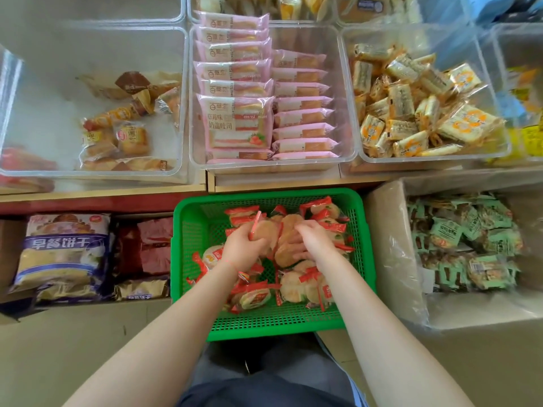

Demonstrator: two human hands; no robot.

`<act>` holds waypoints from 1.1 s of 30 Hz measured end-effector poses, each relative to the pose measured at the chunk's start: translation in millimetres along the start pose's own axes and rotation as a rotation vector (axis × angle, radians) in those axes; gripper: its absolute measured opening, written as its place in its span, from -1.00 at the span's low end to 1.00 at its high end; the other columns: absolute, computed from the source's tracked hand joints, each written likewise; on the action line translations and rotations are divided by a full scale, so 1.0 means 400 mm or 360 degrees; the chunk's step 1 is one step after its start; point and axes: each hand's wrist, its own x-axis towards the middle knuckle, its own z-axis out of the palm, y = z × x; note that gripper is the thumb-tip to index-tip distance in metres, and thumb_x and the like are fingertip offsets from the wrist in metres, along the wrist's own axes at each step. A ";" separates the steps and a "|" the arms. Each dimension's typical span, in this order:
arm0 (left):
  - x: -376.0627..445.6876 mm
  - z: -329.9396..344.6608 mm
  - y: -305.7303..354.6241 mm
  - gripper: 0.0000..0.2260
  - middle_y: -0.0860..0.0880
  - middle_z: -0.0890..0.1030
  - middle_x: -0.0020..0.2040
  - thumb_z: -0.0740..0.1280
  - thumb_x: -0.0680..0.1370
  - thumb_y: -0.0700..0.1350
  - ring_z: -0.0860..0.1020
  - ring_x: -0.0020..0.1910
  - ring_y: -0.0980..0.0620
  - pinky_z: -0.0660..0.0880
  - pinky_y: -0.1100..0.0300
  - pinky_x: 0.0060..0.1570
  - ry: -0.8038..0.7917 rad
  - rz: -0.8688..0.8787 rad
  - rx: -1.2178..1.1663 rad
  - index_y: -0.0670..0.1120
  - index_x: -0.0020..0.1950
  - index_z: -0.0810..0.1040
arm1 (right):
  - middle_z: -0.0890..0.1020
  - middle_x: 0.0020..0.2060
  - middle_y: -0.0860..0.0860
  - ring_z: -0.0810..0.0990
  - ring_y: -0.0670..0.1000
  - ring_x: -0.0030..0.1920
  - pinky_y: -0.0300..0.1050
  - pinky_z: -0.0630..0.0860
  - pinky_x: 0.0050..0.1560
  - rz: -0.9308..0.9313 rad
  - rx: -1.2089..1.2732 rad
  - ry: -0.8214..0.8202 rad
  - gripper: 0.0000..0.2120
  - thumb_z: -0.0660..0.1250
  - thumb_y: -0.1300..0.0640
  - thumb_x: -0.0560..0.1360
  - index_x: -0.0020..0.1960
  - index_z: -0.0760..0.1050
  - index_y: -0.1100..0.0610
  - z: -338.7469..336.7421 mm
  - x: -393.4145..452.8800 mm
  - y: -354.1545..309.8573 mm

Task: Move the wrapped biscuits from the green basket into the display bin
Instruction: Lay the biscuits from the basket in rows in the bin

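both hands were down in the green basket (pixel 188 259), left hand (pixel 245 248) curled round a wrapped biscuit (pixel 264 232) and right hand (pixel 313 240) fingers bent into the pile just beside it, display bins sat straight ahead above the basket, so up and forward i'd guess.
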 end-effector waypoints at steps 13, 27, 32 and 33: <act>0.042 -0.078 -0.076 -0.80 -0.13 0.59 0.04 0.34 0.57 -0.08 0.61 -0.05 -0.09 0.65 -0.01 -0.17 -0.0155 -0.0627 -0.0817 -0.11 0.16 0.53 | 0.18 0.52 0.07 0.15 0.19 0.48 0.11 0.35 0.37 -0.0499 -0.1800 0.0162 -0.22 0.26 0.35 0.49 0.59 0.03 -0.04 0.039 0.036 0.097; 0.008 -0.138 -0.076 -0.78 -0.12 0.63 0.11 0.33 0.59 -0.13 0.61 0.04 -0.03 0.64 -0.03 -0.22 -0.0237 -0.0576 -0.1032 -0.12 0.23 0.55 | 0.58 0.00 0.03 0.58 0.06 -0.12 -0.03 0.56 -0.19 -0.0350 -0.1194 0.0202 -0.62 0.41 -0.03 0.47 0.18 0.42 0.12 0.033 -0.029 0.050; -0.006 -0.158 -0.047 -0.76 -0.20 0.59 0.18 0.29 0.61 -0.19 0.61 0.09 -0.13 0.64 0.08 -0.28 -0.0128 -0.0503 -0.1009 -0.18 0.28 0.50 | 0.44 0.37 0.10 0.49 0.13 0.27 -0.01 0.51 0.17 -0.0262 -0.0703 0.0149 -0.32 0.44 -0.03 0.48 0.49 0.26 0.16 0.018 -0.069 0.009; -0.010 -0.161 -0.040 -0.76 -0.22 0.58 0.18 0.29 0.61 -0.21 0.61 0.08 -0.14 0.64 0.10 -0.29 -0.0116 -0.0501 -0.1006 -0.20 0.28 0.49 | 0.42 0.39 0.09 0.48 0.12 0.29 -0.02 0.50 0.18 -0.0286 -0.0669 0.0140 -0.32 0.43 -0.03 0.49 0.51 0.24 0.14 0.017 -0.075 0.004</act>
